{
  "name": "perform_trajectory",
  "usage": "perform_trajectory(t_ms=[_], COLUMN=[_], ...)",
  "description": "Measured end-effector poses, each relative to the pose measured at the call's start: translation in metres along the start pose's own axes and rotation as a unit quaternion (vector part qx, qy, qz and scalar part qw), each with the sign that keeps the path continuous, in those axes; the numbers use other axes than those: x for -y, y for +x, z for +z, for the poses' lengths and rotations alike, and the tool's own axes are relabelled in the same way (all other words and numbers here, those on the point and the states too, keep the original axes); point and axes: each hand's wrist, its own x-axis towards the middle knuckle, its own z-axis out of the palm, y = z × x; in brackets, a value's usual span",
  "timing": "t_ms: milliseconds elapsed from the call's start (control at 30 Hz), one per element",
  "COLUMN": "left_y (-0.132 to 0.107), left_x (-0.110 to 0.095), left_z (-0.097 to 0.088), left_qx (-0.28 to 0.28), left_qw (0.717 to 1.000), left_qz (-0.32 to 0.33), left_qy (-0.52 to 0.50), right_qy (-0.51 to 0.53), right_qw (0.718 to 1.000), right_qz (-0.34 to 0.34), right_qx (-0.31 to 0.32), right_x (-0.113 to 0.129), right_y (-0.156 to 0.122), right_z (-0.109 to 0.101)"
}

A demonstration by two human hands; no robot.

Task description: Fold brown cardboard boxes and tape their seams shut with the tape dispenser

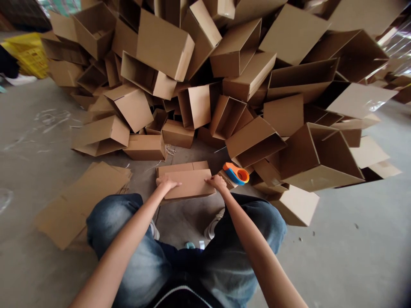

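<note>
Between my knees, just above the floor, is a brown cardboard box (pixel 189 185) with one flap raised along its far side. My left hand (pixel 167 183) grips its left end, the thumb lying over the near panel. At the right end my right hand (pixel 217 182) holds the corner, thumb on top and fingers curled behind. The fingers beneath the cardboard are hidden. Close by on the right, an orange and blue tape dispenser (pixel 236 173) rests on a small piece of cardboard.
A large heap of cardboard boxes (pixel 165 42) spreads across the front and right. Flat cardboard sheets (pixel 83 201) lie stacked by my left knee. A yellow crate (pixel 27 53) stands far left. Scraps of clear plastic (pixel 51 119) lie on the concrete floor (pixel 359 256).
</note>
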Motion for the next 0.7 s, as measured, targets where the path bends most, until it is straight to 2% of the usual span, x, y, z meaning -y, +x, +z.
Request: perform_trajectory(t_ms=[200,367,467,600,700], left_y=[0.009,0.013,0.013,0.009,0.004], left_x=[-0.013,-0.016,-0.021,-0.033,-0.041], left_z=[-0.004,-0.005,-0.004,-0.009,-0.013], left_qx=[0.048,0.060,0.070,0.027,0.066], left_qw=[0.997,0.996,0.997,0.997,0.993], left_qz=[-0.062,-0.068,-0.039,0.071,0.101], left_qy=[0.006,0.007,0.018,0.029,0.000], right_qy=[0.030,0.047,0.038,0.041,0.049], right_qw=[0.999,0.998,0.998,0.997,0.997], right_qz=[-0.008,0.040,0.057,0.065,0.066], right_qx=[0.006,-0.008,-0.012,-0.010,-0.007], right_x=[-0.003,0.005,0.010,0.012,0.010], right_y=[-0.004,-0.006,-0.006,-0.003,-0.001], right_z=[-0.001,-0.001,-0.001,-0.003,-0.002])
